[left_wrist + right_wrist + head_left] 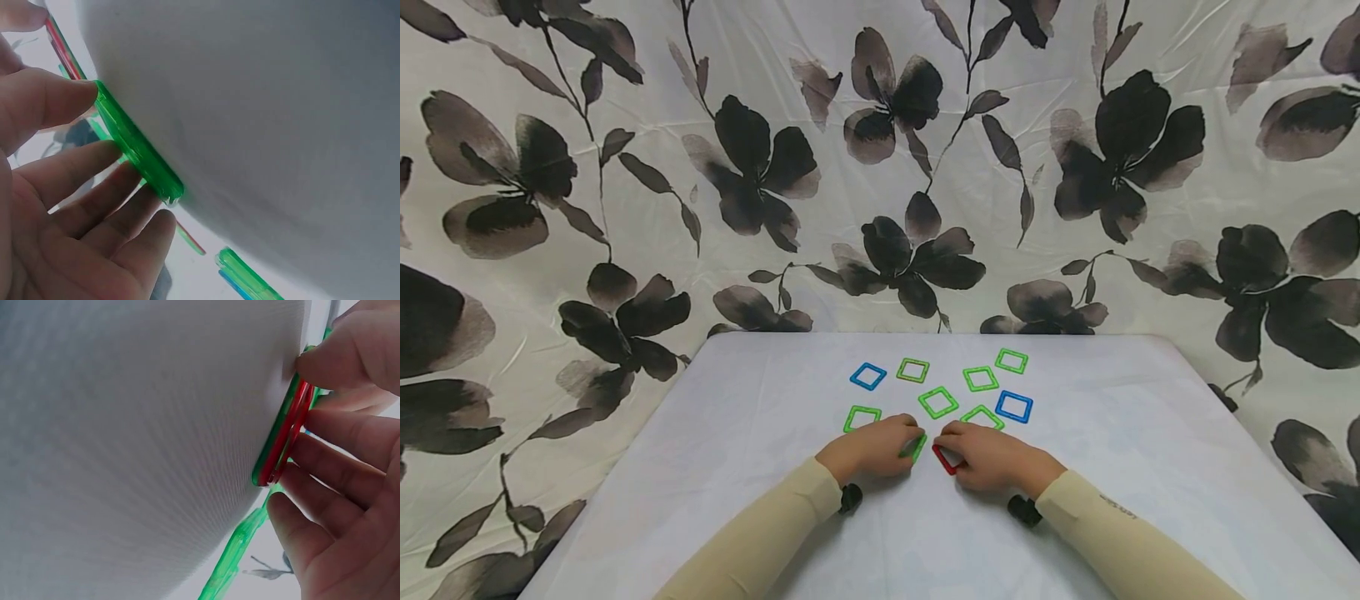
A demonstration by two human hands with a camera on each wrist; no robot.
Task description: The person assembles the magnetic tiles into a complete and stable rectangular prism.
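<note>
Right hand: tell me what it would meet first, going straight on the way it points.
Leading with the red frame, the right hand would probably first meet the green frame held by the left hand, across the small gap between them; depth is uncertain.

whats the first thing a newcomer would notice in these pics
Probably the patterned cloth behind the table, with its big dark flowers. Next, the red frame in the right hand, facing the green frame in the left hand. Beyond the hands, two blue frames lie among green ones.
</note>
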